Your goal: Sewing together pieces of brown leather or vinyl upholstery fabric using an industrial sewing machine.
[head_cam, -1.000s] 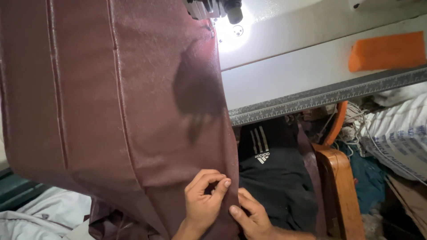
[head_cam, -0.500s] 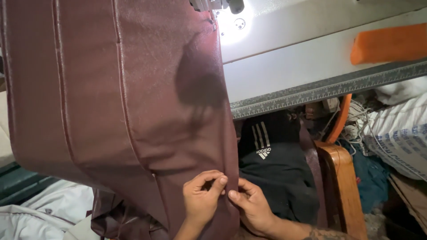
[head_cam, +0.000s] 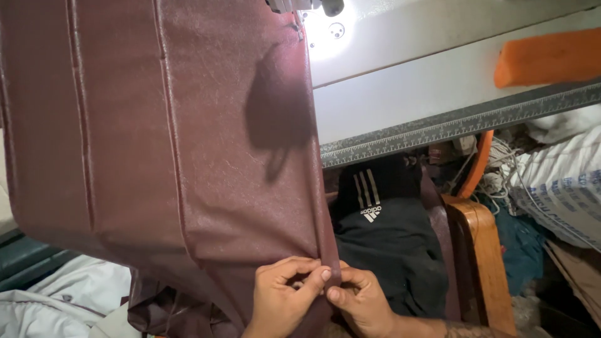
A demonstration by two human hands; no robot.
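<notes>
— Since the earlier frame, both hands sit a little higher along the cloth's edge and closer together; the maroon fabric (head_cam: pixel 169 156) has hardly shifted.

— How does it run?

— Its long axis goes from the sewing machine (head_cam: pixel 307 7), well above the grip, down over the table edge to the hands. The stitched ribs follow that line, leaning slightly.

— And the grip?

— The left hand (head_cam: pixel 285 297) pinches the folded right edge between thumb and forefinger. The right hand (head_cam: pixel 360 300) pinches the same edge just beside it, fingertips nearly touching the left's.

— Anything hidden?

— The machine's head is cut off at the top, and glare from its lamp washes out the needle area. The cloth's lower end bunches below the grip, partly out of frame. Both wrists are cut off.

— Surroundings?

— A pale table (head_cam: pixel 438 94) with a ruler strip (head_cam: pixel 463 125) lies up and right of the grip, an orange pad (head_cam: pixel 551 56) on it. A dark garment (head_cam: pixel 388 250) sits right of the hands, a wooden chair arm (head_cam: pixel 479 250) beyond it.
</notes>
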